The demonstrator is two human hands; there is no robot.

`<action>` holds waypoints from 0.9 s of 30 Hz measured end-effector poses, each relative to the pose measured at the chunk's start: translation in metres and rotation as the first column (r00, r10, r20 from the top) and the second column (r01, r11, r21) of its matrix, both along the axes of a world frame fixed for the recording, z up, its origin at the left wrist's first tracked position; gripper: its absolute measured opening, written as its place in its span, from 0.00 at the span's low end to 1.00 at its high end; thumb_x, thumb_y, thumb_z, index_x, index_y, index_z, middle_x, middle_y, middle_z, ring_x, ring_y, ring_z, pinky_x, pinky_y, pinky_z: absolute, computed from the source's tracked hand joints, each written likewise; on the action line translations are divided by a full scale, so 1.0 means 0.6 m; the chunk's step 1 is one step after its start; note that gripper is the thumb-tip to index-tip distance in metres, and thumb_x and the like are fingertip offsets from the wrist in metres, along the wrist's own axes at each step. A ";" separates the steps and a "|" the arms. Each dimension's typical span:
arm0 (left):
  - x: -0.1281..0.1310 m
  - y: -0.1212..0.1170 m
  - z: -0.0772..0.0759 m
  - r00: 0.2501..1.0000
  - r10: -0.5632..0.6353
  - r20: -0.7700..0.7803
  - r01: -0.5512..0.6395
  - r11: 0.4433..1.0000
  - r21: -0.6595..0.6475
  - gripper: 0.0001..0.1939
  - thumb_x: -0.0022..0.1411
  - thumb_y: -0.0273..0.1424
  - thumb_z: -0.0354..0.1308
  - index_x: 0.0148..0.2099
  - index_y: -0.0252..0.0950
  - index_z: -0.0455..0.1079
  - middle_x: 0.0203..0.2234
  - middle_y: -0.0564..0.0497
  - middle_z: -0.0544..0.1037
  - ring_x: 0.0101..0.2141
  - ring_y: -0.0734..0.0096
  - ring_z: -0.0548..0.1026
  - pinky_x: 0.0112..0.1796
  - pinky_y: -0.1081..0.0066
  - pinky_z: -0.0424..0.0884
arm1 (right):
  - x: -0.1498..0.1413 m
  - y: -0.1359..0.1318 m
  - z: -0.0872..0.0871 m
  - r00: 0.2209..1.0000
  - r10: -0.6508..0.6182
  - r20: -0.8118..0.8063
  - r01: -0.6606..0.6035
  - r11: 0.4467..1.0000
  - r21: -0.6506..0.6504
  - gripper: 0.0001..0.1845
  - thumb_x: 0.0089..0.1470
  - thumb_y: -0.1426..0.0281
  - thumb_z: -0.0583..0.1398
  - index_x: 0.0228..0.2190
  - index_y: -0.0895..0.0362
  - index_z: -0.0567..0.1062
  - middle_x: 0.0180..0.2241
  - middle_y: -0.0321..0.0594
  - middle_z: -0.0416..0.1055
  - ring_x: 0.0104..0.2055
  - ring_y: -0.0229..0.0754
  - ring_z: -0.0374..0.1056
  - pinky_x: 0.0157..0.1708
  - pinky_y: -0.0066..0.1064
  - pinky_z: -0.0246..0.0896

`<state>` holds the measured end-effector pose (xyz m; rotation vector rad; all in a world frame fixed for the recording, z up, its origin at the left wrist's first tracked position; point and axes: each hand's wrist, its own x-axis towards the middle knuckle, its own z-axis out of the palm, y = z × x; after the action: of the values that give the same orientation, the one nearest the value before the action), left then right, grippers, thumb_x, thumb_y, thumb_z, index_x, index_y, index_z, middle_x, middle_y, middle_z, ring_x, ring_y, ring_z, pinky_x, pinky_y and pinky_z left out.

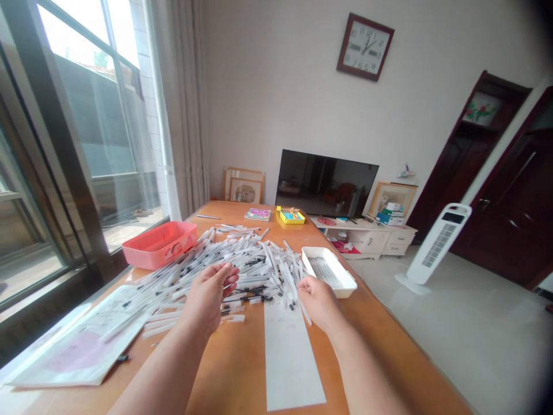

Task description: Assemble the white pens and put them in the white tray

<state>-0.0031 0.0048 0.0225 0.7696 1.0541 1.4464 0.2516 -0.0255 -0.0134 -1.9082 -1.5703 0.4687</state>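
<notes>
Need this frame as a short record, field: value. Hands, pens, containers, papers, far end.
left hand: fingers curled, in front of pens; grip unclear
right hand: fingertips together, near white tray; grip unclear
pens: loose pile across table, many with black parts
pink box: left of pile
white tray: right of pile, thin sticks inside
paper strip: flat, between forearms
booklet: left side, pens partly over it
far end: book, yellow box

Daylight entered through the tall, dark-framed glass window (99, 127) left of the glossy orange-brown wooden bench (233, 374), its upper panes washed out. Beyond the bench, the flat black television screen (326, 178) carried reflections. Wide-angle distortion slanted the slim white tower fan (438, 248) right of the bench, where the view's corners darkened.
</notes>
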 end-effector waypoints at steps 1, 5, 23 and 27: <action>0.000 0.001 -0.001 1.000 0.002 -0.001 -0.002 1.000 -0.001 0.20 0.49 0.37 0.71 0.41 0.34 0.71 0.34 0.45 0.80 0.31 0.74 0.76 0.34 0.73 0.72 | -0.003 -0.001 0.000 0.999 0.017 0.035 -0.016 1.000 -0.027 0.10 0.54 0.68 0.55 0.35 0.53 0.76 0.26 0.34 0.73 0.26 0.38 0.65 0.25 0.26 0.50; -0.002 0.004 -0.007 1.000 0.002 -0.014 -0.002 1.000 0.001 0.20 0.49 0.37 0.71 0.41 0.34 0.72 0.35 0.45 0.80 0.32 0.73 0.77 0.35 0.72 0.72 | -0.013 -0.007 0.000 0.984 0.081 0.157 -0.068 0.994 -0.085 0.05 0.51 0.69 0.59 0.30 0.53 0.76 0.26 0.33 0.72 0.27 0.37 0.63 0.25 0.27 0.44; -0.008 0.026 -0.037 0.989 -0.040 -0.141 0.029 0.996 -0.079 0.14 0.54 0.36 0.69 0.41 0.37 0.72 0.38 0.46 0.80 0.39 0.70 0.78 0.40 0.72 0.75 | 0.006 -0.012 0.006 0.979 0.063 0.193 -0.034 0.988 -0.152 0.04 0.44 0.73 0.61 0.26 0.52 0.75 0.30 0.34 0.76 0.31 0.41 0.67 0.26 0.28 0.45; -0.010 0.034 -0.047 0.981 -0.030 -0.194 0.017 0.997 -0.071 0.16 0.54 0.38 0.69 0.42 0.38 0.73 0.39 0.46 0.80 0.40 0.69 0.78 0.41 0.72 0.75 | 0.014 -0.014 0.011 0.982 0.050 0.182 -0.020 0.986 -0.164 0.04 0.45 0.73 0.61 0.26 0.52 0.75 0.30 0.35 0.76 0.31 0.42 0.67 0.26 0.28 0.45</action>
<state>-0.0092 0.0250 -0.0056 0.8841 1.2338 1.3268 0.2600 -0.0338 -0.0067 -2.1013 -1.7332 0.4566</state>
